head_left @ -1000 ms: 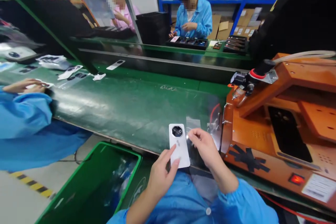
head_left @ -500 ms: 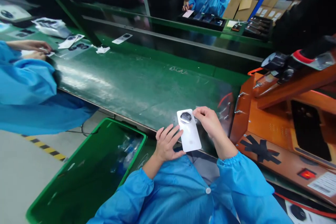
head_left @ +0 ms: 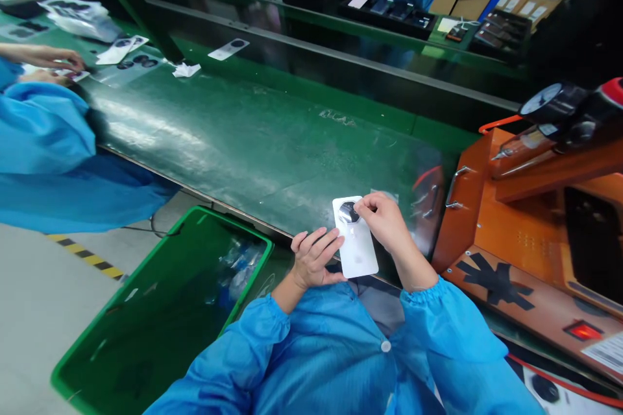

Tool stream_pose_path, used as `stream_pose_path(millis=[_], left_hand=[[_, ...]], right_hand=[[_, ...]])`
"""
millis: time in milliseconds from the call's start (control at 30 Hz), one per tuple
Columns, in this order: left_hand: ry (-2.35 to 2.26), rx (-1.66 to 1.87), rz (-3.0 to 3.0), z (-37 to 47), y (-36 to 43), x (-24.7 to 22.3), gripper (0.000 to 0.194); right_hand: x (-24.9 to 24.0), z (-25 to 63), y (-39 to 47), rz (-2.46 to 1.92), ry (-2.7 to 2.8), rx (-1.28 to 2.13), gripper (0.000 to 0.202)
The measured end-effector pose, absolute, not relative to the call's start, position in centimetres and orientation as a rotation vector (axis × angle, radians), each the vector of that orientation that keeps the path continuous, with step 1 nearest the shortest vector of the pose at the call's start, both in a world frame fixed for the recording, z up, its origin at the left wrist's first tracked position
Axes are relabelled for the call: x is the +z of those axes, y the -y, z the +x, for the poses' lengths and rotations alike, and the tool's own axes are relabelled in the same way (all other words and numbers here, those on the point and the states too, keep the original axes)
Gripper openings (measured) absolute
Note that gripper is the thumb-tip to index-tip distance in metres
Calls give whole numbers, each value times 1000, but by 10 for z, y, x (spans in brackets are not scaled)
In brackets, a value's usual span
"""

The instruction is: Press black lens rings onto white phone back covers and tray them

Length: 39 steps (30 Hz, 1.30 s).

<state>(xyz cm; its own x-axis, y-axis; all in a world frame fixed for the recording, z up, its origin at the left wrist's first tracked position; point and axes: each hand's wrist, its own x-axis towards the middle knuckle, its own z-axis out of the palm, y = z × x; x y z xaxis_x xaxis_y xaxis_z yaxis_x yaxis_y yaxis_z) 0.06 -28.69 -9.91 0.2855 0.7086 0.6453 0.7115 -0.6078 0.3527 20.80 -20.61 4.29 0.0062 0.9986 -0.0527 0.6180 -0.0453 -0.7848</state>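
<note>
A white phone (head_left: 359, 253) with a large dark, shiny camera ring (head_left: 347, 213) lies with its back up, just over the table's front edge. My left hand (head_left: 316, 258) grips it along its left side, fingers on the back and thumb near the bottom corner. The thumb and forefinger of my right hand (head_left: 387, 220) are pinched together at the right side of the camera ring. Whatever lies between those fingertips is too small to make out.
An orange machine (head_left: 491, 227) with a pressure gauge stands at the right. Below the green table (head_left: 233, 136) sits a green bin (head_left: 146, 311) with clear plastic inside. A co-worker's hands (head_left: 53, 65) work at the left, near a white camera panel (head_left: 228, 49) and crumpled paper (head_left: 185, 70).
My right hand has moved left, from the phone's top right corner onto the camera ring. My left hand keeps its hold. The head view has shifted slightly.
</note>
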Motion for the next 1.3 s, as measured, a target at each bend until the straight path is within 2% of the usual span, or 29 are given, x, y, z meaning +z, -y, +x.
stream_pose_path(millis=[267, 667, 1300], left_hand=[[1518, -1150, -2597, -1, 289, -112, 91], [1188, -1383, -2360, 7, 280, -80, 80], [1276, -1319, -2407, 6, 284, -84, 81]], right_hand=[[39, 207, 203, -1767, 1690, 801, 18], [38, 205, 205, -1807, 1727, 702, 15], [41, 204, 207, -1813, 1741, 644, 13]])
